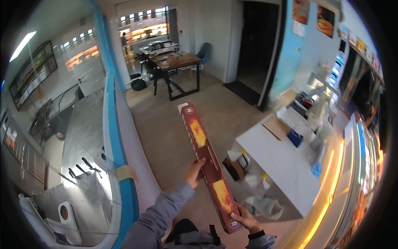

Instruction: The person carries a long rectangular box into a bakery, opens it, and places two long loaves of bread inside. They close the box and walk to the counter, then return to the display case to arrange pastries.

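Observation:
A long, narrow cardboard box [211, 169] in dark red is held in front of me, tilted with its far end to the upper left. Yellow-orange food pictures and printed writing cover its faces, and a cut-out flap stands up near its middle. My left hand [195, 172] grips the box's left side around the middle, thumb on top. Lower down, my right hand [244, 218] clasps the near end from the right, its thumb on the top face. A pale end flap [182, 107] sticks out at the far end. The undersides of both hands' grips are hidden.
To the right stands a white counter [279, 165] with a cardboard piece [276, 128] on it and plastic bags [264, 207] below. Behind glass at left, a steel worktop [84, 130] holds knives [82, 168]. A wooden table [177, 60] and a dark doorway [258, 46] lie ahead.

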Motion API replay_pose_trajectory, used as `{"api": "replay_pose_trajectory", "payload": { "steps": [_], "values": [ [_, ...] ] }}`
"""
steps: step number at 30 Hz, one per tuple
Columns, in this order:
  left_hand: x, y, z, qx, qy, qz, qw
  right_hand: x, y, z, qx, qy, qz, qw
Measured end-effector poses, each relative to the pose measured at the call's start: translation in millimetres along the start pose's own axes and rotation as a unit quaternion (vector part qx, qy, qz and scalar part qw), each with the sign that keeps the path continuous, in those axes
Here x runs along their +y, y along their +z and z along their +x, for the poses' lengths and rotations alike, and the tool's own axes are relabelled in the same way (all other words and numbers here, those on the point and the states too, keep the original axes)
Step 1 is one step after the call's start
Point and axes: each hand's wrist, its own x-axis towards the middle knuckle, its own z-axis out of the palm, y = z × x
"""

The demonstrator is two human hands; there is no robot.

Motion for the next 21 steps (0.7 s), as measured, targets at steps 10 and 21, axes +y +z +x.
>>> {"api": "replay_pose_trajectory", "payload": {
  "steps": [10, 21],
  "values": [
    [120, -24, 313, -0.006, 0.006, -0.015, 1.0, -115, -61, 294, 0.003, 0.004, -0.008, 1.0],
    [178, 153, 616, -0.191, -0.035, -0.045, 0.98, -266, -177, 553, 0.201, -0.105, 0.09, 0.97]
  ]
}}
